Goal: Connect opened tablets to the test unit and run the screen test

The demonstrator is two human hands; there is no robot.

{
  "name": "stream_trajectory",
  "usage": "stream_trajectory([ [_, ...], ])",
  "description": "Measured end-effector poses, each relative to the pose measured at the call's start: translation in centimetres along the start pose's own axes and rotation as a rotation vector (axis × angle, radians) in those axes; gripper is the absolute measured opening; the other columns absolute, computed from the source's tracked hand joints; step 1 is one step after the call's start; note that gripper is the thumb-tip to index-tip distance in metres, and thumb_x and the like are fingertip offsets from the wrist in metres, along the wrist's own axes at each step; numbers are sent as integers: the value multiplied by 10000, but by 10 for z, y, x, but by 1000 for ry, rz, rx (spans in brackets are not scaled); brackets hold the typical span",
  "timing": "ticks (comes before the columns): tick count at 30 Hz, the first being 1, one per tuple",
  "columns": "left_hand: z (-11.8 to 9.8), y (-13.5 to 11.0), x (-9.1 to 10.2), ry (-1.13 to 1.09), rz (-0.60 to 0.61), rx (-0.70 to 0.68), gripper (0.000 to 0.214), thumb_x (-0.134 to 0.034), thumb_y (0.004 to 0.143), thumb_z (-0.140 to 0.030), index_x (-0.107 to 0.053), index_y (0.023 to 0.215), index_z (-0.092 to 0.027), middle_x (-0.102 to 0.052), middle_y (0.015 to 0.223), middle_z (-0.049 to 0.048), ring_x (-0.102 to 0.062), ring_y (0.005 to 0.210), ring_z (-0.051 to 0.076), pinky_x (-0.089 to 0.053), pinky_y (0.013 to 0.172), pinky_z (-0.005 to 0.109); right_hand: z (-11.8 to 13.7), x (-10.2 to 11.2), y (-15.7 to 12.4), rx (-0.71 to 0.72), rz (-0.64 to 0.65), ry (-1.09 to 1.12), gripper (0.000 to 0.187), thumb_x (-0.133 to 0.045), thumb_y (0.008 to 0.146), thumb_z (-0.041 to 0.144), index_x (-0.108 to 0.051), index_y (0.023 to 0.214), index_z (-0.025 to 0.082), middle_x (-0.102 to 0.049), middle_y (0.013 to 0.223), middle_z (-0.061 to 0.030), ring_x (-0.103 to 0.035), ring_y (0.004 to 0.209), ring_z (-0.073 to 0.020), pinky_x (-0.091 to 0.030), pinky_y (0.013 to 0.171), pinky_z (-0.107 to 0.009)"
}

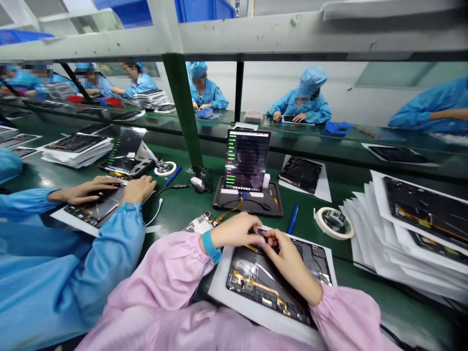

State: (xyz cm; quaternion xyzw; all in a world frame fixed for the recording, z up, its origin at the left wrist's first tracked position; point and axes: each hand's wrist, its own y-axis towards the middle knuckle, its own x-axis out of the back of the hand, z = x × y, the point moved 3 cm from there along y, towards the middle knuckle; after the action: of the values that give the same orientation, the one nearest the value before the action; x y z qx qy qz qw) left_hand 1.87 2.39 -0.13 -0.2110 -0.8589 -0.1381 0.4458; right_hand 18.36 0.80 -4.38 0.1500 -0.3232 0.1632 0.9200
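Note:
An opened tablet housing (pixel 252 287) lies on white paper (pixel 219 282) in front of me, its dark inside and orange flex cables showing. My left hand (pixel 239 230) is over its far edge, fingers bent and pinched together. My right hand (pixel 283 251) meets it there, thumb and forefinger closed near the left fingertips. Whatever is between the fingers is too small to make out. An orange ribbon cable (pixel 232 209) runs from a silver circuit board (pixel 199 223) beside my left wrist towards a lit tablet screen (pixel 246 161) propped in a black tray (pixel 248 207).
On the right stand a tall stack of paper and tablet housings (pixel 405 234), a tape roll (pixel 334 223) and a blue pen (pixel 293 218). Another housing (pixel 302 173) lies behind. To my left, a co-worker's hands (pixel 137 189) work on a similar tablet. A shelf beam (pixel 292 36) crosses overhead.

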Motion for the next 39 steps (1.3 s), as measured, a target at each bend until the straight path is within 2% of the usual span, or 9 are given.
stream_trajectory([
  [4,20,31,26,306,-541,143,398,-427,885,-220,-470,1259,-91,-464,1383,190,-331,1344,275,-275,1085,461,-1,0,-1,14,3,-10,156,-536,843,331,-554,941,211,-597,800,-35,-565,772,-200,-463,740,-368],
  [7,39,56,31,429,-640,165,446,-435,815,-126,-450,1257,-72,-297,1500,183,-146,1426,286,-180,1132,492,-3,0,-2,29,7,-25,143,-533,843,314,-552,942,212,-607,809,-38,-569,790,-205,-466,754,-378],
  [11,38,66,31,445,-609,195,455,-430,805,-123,-446,1254,-54,-315,1489,185,-164,1419,294,-186,1135,481,-6,-4,-2,46,-9,-37,127,-535,839,285,-554,938,208,-614,806,-37,-571,786,-201,-469,742,-367],
  [16,-25,49,1,345,-407,186,363,-473,840,-203,-512,1178,-75,-568,1233,184,-466,1202,293,-410,969,413,8,7,-2,64,63,-174,109,-556,818,208,-569,925,195,-634,814,-52,-590,790,-213,-458,732,-347],
  [20,-54,41,-32,268,-234,99,186,-443,892,-215,-613,943,-162,-652,928,92,-570,909,225,-460,815,348,24,71,-24,14,42,-515,73,-518,827,182,-585,815,207,-642,807,-72,-594,757,-227,-416,686,-337],
  [25,-39,46,-60,280,-141,-27,157,-552,865,-300,-620,823,-165,-627,856,83,-545,876,233,-434,771,343,-2,140,-84,-205,79,-629,45,-557,788,191,-543,766,228,-617,735,-14,-561,666,-187,-368,610,-297],
  [28,-34,49,-66,293,-122,-63,216,-548,874,-357,-595,789,-164,-612,828,74,-541,831,222,-418,738,336,-34,136,-118,-320,214,-528,165,-658,677,154,-538,770,220,-613,741,0,-566,685,-176,-371,609,-275],
  [32,-36,49,-68,280,-136,-88,227,-556,871,-390,-567,826,-168,-606,841,59,-531,817,213,-403,712,323,-58,123,-136,-313,242,-311,79,-559,797,222,-575,874,210,-561,689,11,-526,626,-140,-382,591,-256],
  [39,-43,49,-70,303,-107,-90,296,-451,928,-376,-599,800,-154,-611,808,80,-519,829,227,-402,745,344,-70,129,-133,-377,-123,-54,190,-494,870,338,-570,966,194,-601,780,-18,-576,706,-149,-458,659,-276],
])
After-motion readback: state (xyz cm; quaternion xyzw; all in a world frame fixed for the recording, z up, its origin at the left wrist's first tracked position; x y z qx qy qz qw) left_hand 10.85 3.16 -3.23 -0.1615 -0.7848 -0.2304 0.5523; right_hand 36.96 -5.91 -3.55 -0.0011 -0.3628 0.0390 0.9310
